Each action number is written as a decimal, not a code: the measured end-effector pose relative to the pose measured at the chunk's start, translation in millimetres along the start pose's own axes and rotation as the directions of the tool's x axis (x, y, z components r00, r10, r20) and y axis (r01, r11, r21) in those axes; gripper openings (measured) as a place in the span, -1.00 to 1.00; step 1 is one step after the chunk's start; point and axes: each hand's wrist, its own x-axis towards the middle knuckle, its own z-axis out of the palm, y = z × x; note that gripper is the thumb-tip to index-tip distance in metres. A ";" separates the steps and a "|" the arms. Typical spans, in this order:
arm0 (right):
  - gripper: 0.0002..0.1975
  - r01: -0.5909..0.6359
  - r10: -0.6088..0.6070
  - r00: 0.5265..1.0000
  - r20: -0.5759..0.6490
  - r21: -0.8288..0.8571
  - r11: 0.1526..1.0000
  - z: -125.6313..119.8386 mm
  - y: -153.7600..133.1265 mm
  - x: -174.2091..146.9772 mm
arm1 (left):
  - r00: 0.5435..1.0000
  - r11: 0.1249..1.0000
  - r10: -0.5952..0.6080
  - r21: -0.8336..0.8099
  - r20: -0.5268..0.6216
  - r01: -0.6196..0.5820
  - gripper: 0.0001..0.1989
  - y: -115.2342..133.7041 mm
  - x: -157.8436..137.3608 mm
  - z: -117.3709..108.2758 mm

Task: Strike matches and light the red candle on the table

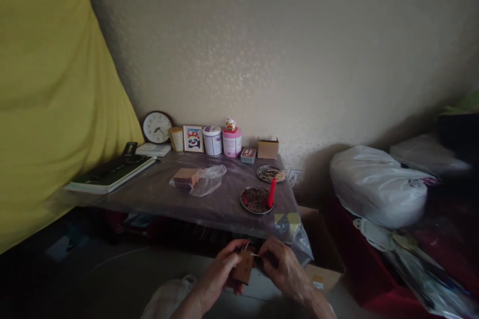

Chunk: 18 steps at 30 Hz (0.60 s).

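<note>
My left hand (226, 260) is closed around a small brown matchbox (244, 266), held in front of the table's near edge. Pinched in my right hand (281, 264) is a thin pale matchstick (256, 255), its end at the upper right side of the matchbox. A second thin stick (246, 245) pokes up by my left thumb. On the table, a red candle (272, 193) stands tilted at the right rim of a metal plate (242, 204) of dark bits. Behind it, another plate (259, 174) holds many thin sticks (275, 175).
A stack of brown boxes (186, 177) lies in a clear plastic bag (208, 180) on the film-covered table (149, 199). Along the wall stand a clock (157, 127), a picture frame (193, 139), tubs (232, 143) and a small carton (268, 149). White bags (377, 184) sit at right.
</note>
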 end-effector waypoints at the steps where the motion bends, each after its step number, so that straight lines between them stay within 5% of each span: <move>1: -0.85 -0.025 0.025 0.999 -0.020 0.030 0.999 1.8 0.2 0.6 | 1.000 1.000 0.007 0.015 0.003 -0.007 -0.61 2.1 -0.7 1.4; 6: -0.86 -0.139 0.160 0.979 -0.125 0.167 0.976 6.4 3.4 9.0 | 0.997 0.989 0.055 0.135 0.053 -0.062 -0.63 11.4 -7.6 11.4; 14: -0.88 -0.054 0.073 0.994 -0.076 0.227 0.972 10.9 -0.9 11.9 | 0.997 0.985 0.057 0.163 0.052 -0.064 -0.67 16.9 -13.9 17.7; 18: -0.81 -0.180 0.294 0.952 -0.086 0.619 0.764 7.7 6.4 12.2 | 0.999 0.994 0.039 0.096 0.028 -0.041 -0.65 13.2 -10.2 11.7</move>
